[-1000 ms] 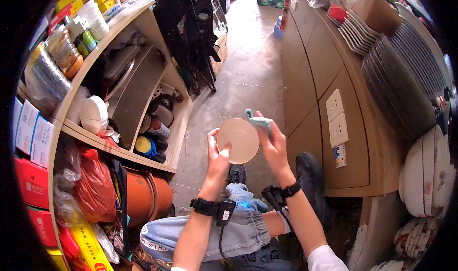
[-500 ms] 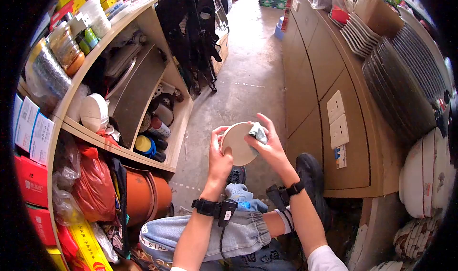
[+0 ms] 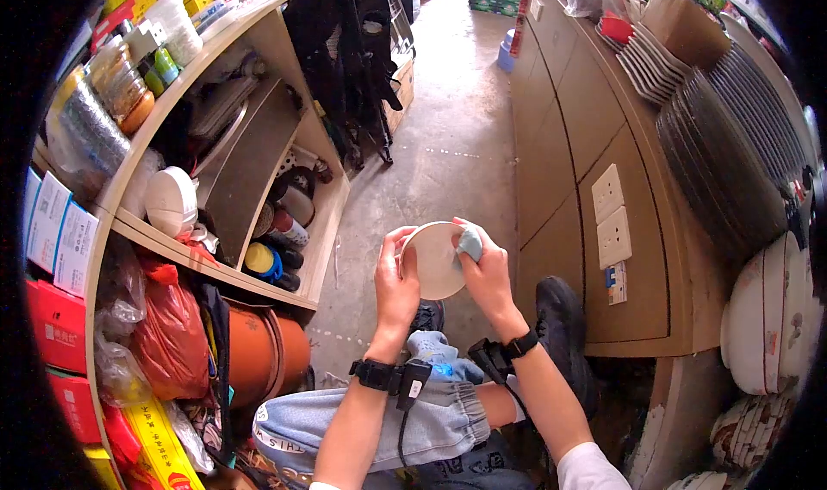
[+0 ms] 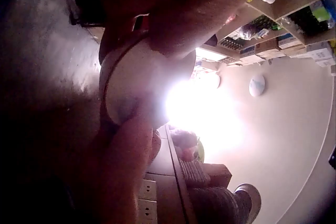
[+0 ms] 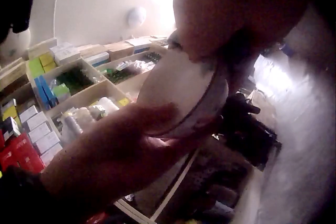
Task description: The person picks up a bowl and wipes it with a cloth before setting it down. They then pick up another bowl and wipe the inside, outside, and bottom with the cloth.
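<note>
Between both hands, above the floor, is a small round cream-coloured dish (image 3: pixel 433 270), its inside tilted toward the head camera. My left hand (image 3: pixel 397 287) grips its left side, the thumb over the rim and the fingers behind. On the right side my right hand (image 3: pixel 488 274) pinches a small grey-blue cloth (image 3: pixel 469 243) against the dish's inner edge. The right wrist view shows the dish (image 5: pixel 176 85) side-on, with its rim and outer wall visible. Strong backlight darkens the hands around the dish (image 4: pixel 128 74) in the left wrist view.
A wooden shelf unit (image 3: pixel 164 180) with jars, bags and boxes stands at the left, an orange pot (image 3: pixel 258 352) low beside it. Along the right runs a brown cabinet (image 3: pixel 551 137) bearing stacked plates (image 3: pixel 715 162) and bowls (image 3: pixel 762 318). Concrete floor (image 3: pixel 431 171) stretches ahead.
The right hand has brought the cloth from beyond the dish's upper right edge onto its inner surface, then toward the right rim. The dish has tilted and turned slightly in the left hand.
</note>
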Demonstrator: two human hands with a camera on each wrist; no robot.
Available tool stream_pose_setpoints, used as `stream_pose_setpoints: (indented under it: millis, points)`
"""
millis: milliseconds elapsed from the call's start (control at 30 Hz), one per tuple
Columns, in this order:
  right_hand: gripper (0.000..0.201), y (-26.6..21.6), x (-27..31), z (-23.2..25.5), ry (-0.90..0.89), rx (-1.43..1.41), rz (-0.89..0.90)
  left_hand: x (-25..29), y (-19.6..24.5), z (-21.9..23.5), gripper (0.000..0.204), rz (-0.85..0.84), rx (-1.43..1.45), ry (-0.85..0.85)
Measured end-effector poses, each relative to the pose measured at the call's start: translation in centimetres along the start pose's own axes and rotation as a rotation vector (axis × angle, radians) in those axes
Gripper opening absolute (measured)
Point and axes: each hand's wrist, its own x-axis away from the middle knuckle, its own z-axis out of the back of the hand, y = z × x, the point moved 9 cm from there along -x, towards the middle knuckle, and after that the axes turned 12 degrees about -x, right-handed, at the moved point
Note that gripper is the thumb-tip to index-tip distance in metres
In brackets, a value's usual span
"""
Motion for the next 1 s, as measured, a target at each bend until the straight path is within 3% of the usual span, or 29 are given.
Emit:
stream_pose_setpoints:
  millis: [100, 200, 267, 333, 367, 433, 533, 633, 667, 733, 833, 1000]
  points:
    - [0.036, 0.4, -0.1, -0.1, 0.015, -0.040, 0.042, 0.0, -0.2, 0.2, 0.022, -0.021, 0.022, 0.032]
    - [0.038, 1.0, -0.4, 0.2, 0.033, -0.285, 0.065, 0.1, -0.4, 0.3, 0.023, 0.028, 0.081, 0.034]
    - [0.051, 1.8, -0.5, 0.2, 0.023, -0.513, -0.098, 0.2, -0.4, 0.3, 0.023, 0.073, 0.115, 0.031]
    - [0.054, 2.1, -0.5, 0.6, 0.035, -0.459, -0.097, 0.4, -1.1, 0.1, 0.025, 0.165, 0.217, 0.025]
    - [0.054, 2.8, -0.5, 0.8, 0.043, -0.573, -0.188, 0.4, -1.2, 0.1, 0.025, 0.165, 0.217, 0.026]
    - [0.057, 3.4, -0.7, 0.9, 0.039, -0.768, -0.280, 0.6, -2.4, -0.7, 0.028, 0.305, 0.451, -0.021]
    - [0.057, 2.1, -0.4, 0.6, 0.006, -0.855, -0.315, 1.1, -1.5, -1.7, 0.042, 0.355, 0.493, -0.168]
    - [0.050, -0.1, -0.4, 0.1, -0.058, -0.984, -0.205, 1.7, -2.1, -3.6, 0.037, 0.449, 0.585, -0.287]
    - [0.050, -0.1, -0.3, 0.3, -0.057, -0.985, -0.205, 1.8, -2.0, -3.4, 0.037, 0.449, 0.584, -0.288]
    - [0.052, -0.9, 0.0, 0.4, -0.120, -0.885, -0.154, 3.0, -0.8, -4.3, 0.043, 0.525, 0.484, -0.511]
    - [0.047, -2.2, -0.2, 0.4, -0.162, -0.790, -0.032, 3.9, -1.3, -5.1, 0.048, 0.562, 0.498, -0.659]
    - [0.036, -1.3, 0.2, 0.3, -0.298, -0.551, 0.005, 4.5, -2.0, -6.0, 0.056, 0.630, 0.613, -0.745]
